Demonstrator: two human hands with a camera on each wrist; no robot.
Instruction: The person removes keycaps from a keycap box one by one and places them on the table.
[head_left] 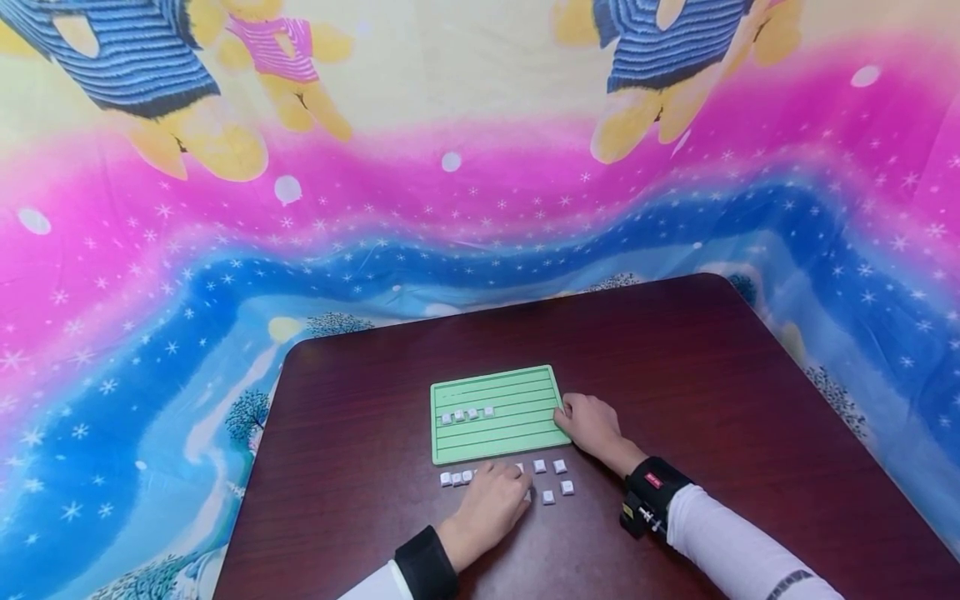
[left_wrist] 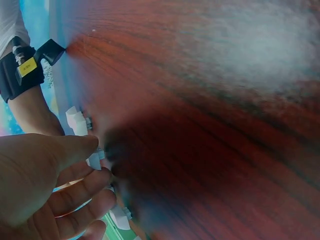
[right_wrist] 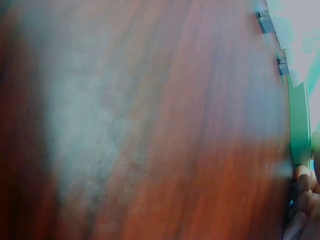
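Note:
My left hand [head_left: 489, 510] is at the row of small white keycaps in front of the green board [head_left: 525, 433]. In the left wrist view its thumb and index finger pinch one white keycap [left_wrist: 94, 161], which has a grey part underneath. The hand covers some of the keycaps in the head view. My right hand [head_left: 592, 427] grips the board's right edge, thumb on top; in the right wrist view its curled fingers [right_wrist: 302, 187] show at the board's corner. On the board, several keycaps [head_left: 472, 413] stand in a line at the left, along one of its ridges.
Several loose keycaps [head_left: 548, 497] lie right of my left hand, and more [head_left: 446, 479] to its left. All rest on a dark red-brown table [head_left: 360, 417] with rounded corners. A printed cloth [head_left: 480, 200] hangs behind and around it.

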